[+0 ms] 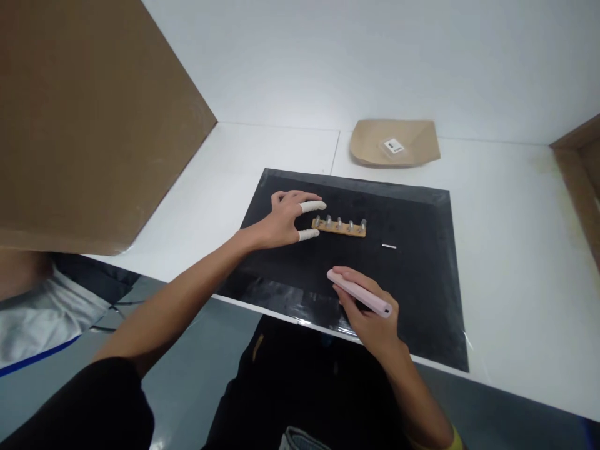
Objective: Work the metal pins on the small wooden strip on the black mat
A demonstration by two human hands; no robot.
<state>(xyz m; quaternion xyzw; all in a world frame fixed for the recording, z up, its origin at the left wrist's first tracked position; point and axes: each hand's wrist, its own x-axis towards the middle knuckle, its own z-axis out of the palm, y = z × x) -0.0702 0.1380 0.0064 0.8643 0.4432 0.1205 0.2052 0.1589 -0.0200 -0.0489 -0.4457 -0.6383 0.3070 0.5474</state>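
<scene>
On the black mat [290,269] lies a narrow tan strip [340,229] with several small, clear or shiny upright pieces along it. My left hand [285,219] is at the strip's left end, thumb and a finger spread apart on either side of it, both tips in white finger covers. Whether they touch the strip I cannot tell. Nearer the table's front edge, my right hand [375,312] is closed around a pink pen-shaped tool [360,292] with a dark slot in its rear end. A thin silver rod [389,246] rests on the mat, right of the strip.
At the back of the white table [515,250] stands a brown paper tray [415,140] holding a small clear box with a white label [394,147]. A large brown panel [84,125] rises at left. Part of another person [47,306] shows at lower left.
</scene>
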